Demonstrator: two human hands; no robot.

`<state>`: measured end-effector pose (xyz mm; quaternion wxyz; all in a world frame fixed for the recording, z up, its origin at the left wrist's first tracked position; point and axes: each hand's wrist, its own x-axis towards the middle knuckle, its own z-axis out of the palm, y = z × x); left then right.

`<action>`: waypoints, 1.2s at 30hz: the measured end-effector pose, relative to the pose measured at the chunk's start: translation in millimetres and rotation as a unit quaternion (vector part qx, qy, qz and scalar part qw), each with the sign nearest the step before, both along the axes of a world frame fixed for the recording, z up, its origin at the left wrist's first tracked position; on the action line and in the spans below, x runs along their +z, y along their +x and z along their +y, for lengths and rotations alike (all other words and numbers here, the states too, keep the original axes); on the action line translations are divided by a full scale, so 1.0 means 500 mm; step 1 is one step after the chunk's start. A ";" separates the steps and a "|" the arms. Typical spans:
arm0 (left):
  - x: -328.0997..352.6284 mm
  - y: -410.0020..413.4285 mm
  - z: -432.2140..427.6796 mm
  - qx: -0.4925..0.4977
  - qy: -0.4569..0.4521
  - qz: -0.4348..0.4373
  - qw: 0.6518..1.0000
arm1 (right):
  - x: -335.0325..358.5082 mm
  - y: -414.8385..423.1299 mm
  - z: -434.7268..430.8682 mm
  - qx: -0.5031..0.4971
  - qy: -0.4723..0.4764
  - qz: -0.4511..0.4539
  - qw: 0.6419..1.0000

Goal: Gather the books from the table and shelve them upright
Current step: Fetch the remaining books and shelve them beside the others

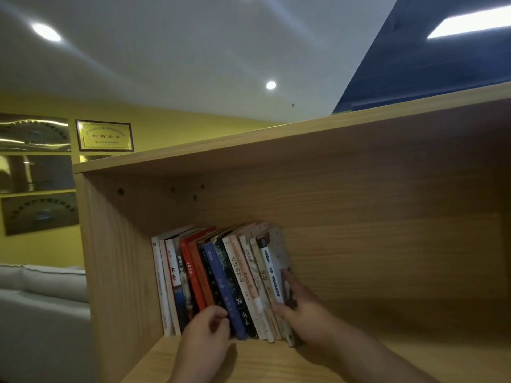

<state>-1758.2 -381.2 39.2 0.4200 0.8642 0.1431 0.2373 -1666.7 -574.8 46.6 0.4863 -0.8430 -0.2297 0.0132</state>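
1. Over a dozen books (221,280) stand tilted at the left end of the wooden shelf (456,352).
2. Left hand (204,335): fingers curled against the lower spines; whether they grip is unclear.
3. Right hand (304,310): fingers flat on the rightmost cover.

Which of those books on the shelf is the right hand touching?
The last book at the right end of the row, white-spined. The right hand lies against its cover; every other book stands further left.
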 end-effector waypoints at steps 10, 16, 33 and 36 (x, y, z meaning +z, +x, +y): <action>-0.012 0.019 0.021 0.018 -0.099 -0.011 0.995 | -0.046 0.039 0.018 -0.028 0.075 0.017 0.997; 0.120 -0.018 0.103 0.071 0.027 -0.102 0.992 | -0.047 0.038 0.015 -0.013 0.086 0.017 0.996; 0.204 0.029 0.173 0.166 0.231 -0.030 0.958 | -0.041 0.030 0.006 -0.015 0.070 0.002 0.997; 0.188 0.019 0.166 0.195 0.288 -0.082 0.934 | -0.044 0.032 0.006 -0.016 0.078 0.013 0.997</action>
